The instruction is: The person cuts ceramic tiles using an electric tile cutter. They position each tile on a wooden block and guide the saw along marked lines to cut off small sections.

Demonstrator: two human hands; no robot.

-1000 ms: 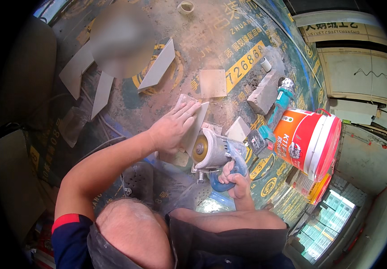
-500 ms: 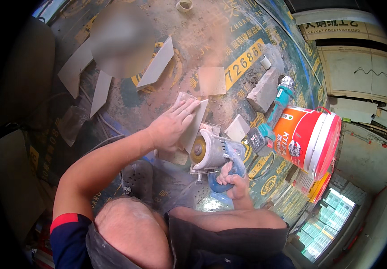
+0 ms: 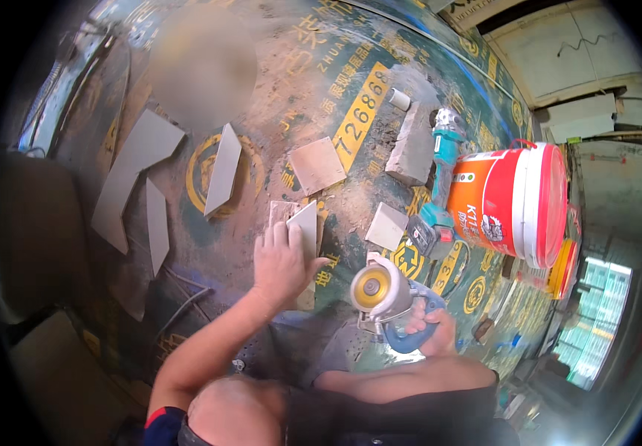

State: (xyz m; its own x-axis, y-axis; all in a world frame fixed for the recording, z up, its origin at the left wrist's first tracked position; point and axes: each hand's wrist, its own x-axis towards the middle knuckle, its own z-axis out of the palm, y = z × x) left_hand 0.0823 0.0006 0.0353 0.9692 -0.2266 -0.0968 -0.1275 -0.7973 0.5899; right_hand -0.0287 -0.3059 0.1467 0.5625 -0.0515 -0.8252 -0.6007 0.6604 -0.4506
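Note:
My right hand (image 3: 431, 329) grips the blue handle of a handheld tile cutter (image 3: 389, 291). Its round yellow disc faces up and left, apart from the tiles. My left hand (image 3: 280, 264) is on a narrow pale tile piece (image 3: 305, 221), fingers over its left side and thumb past its right edge. Dusty tile pieces lie partly hidden beneath that hand. Just beyond is a square dusty tile (image 3: 317, 166). A smaller pale tile (image 3: 386, 227) rests on the floor past the cutter.
Angled tile offcuts (image 3: 224, 171) and a large notched tile (image 3: 137, 163) lie to the left. At right stand an orange-and-red bucket (image 3: 488, 201), a teal cordless angle grinder (image 3: 443, 167) and a grey block (image 3: 412, 149). Dust covers the green floor sheet (image 3: 351, 201). A cable (image 3: 183, 308) runs at left.
The cutter has come away from the tile, toward me and right, its disc turned upward. My left hand has shifted its hold on the tile piece. The view has turned and the dust cloud has thinned.

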